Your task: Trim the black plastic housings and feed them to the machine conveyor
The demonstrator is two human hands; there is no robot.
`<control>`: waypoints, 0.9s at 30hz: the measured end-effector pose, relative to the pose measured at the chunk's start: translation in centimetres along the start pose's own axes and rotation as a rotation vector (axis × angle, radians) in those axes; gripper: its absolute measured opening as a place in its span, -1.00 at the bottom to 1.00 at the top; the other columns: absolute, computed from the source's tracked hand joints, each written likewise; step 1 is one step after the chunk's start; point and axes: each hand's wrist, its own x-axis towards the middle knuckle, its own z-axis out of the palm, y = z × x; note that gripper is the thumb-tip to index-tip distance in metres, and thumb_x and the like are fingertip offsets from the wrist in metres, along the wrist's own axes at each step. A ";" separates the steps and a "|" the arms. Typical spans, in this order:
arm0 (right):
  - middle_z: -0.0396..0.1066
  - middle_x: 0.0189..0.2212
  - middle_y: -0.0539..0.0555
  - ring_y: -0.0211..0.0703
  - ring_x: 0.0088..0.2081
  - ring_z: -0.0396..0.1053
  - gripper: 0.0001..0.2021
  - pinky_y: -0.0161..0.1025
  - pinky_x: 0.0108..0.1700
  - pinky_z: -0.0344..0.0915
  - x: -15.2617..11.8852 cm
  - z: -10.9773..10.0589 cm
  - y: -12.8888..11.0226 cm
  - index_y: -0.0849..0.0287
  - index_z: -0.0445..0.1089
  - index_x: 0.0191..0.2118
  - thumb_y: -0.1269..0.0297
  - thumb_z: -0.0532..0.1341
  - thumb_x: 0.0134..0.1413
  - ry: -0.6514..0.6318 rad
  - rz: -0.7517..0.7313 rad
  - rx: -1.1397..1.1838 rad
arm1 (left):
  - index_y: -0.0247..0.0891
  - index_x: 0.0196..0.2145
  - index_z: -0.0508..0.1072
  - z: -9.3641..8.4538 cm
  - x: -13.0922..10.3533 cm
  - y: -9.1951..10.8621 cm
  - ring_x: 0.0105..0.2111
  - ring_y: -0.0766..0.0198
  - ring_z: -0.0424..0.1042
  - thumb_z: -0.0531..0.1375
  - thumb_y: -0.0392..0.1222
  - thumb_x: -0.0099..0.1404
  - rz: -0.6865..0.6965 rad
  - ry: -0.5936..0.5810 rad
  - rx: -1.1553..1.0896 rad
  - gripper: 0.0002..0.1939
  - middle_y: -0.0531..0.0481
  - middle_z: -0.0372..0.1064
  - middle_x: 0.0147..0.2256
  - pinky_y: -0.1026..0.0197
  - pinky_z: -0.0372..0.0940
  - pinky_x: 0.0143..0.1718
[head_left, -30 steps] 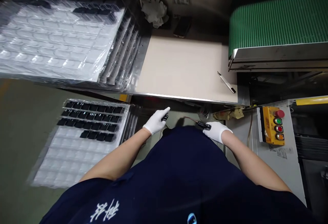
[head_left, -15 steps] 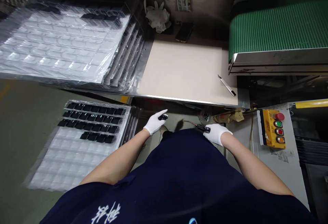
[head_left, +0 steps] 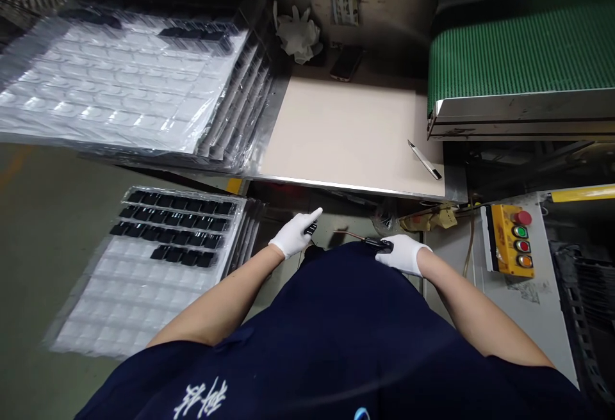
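Observation:
White gloves cover both hands, which are low in front of the dark blue shirt. My left hand [head_left: 294, 234] is closed on a small black part [head_left: 311, 228], its index finger stretched along the top. To its right, my right hand [head_left: 402, 255] grips the black handle of a tool [head_left: 377, 244]. A thin copper-coloured tip points left from that handle, toward the left hand but apart from it. Beyond the hands, a knife [head_left: 425, 161] lies on the beige board [head_left: 346, 132] of the workbench.
Stacked clear trays [head_left: 120, 87] fill the bench's left side. Lower left, another tray stack [head_left: 144, 279] holds black parts. A green conveyor [head_left: 523, 55] stands upper right, a yellow button box [head_left: 513, 241] below it. A phone [head_left: 346, 63] and a white glove [head_left: 298, 34] lie behind the board.
My left hand has turned and shifted slightly right, with the black part now tilted. My right hand and its tool have moved slightly left, the tip closer to the left hand.

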 end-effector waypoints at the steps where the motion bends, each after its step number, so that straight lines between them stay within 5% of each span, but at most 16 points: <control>1: 0.51 -0.34 0.04 -0.10 -0.35 0.43 -0.80 -0.28 -0.36 0.20 0.0 0.1 0.0 0.06 0.46 -0.33 0.08 0.19 0.05 0.005 0.006 -0.004 | -0.24 0.19 0.32 0.1 -0.1 0.1 -0.01 0.03 0.40 0.22 -0.07 0.36 -0.004 0.002 -0.008 -0.52 -0.13 0.41 -0.07 -0.19 0.28 0.09; 8: 0.51 -0.36 0.05 -0.10 -0.33 0.44 -0.81 -0.28 -0.36 0.20 0.1 0.4 -0.3 0.08 0.46 -0.33 0.10 0.20 0.04 0.000 0.009 -0.011 | -0.24 0.25 0.23 0.2 0.0 0.4 -0.03 0.06 0.45 0.21 -0.08 0.38 -0.135 0.110 -0.165 -0.45 -0.14 0.43 -0.03 -0.20 0.29 0.10; 15: 0.52 -0.29 0.06 -0.05 -0.32 0.46 -0.78 -0.24 -0.35 0.21 0.8 0.2 -1.0 0.03 0.48 -0.28 0.07 0.16 0.06 0.035 0.022 -0.030 | -0.25 0.09 0.41 -0.1 0.0 0.4 0.02 0.06 0.40 0.24 -0.11 0.36 -0.219 0.144 -0.359 -0.62 -0.12 0.43 -0.05 -0.20 0.24 0.15; 27: 0.52 -0.31 0.05 -0.08 -0.29 0.45 -0.80 -0.27 -0.33 0.19 0.7 -0.1 -2.3 0.06 0.46 -0.30 0.10 0.17 0.09 0.011 -0.018 -0.029 | -0.30 0.09 0.35 -0.1 1.3 -0.3 -0.16 0.16 0.48 0.20 -0.11 0.40 -0.473 0.305 -1.015 -0.63 -0.13 0.41 -0.07 0.04 0.46 -0.16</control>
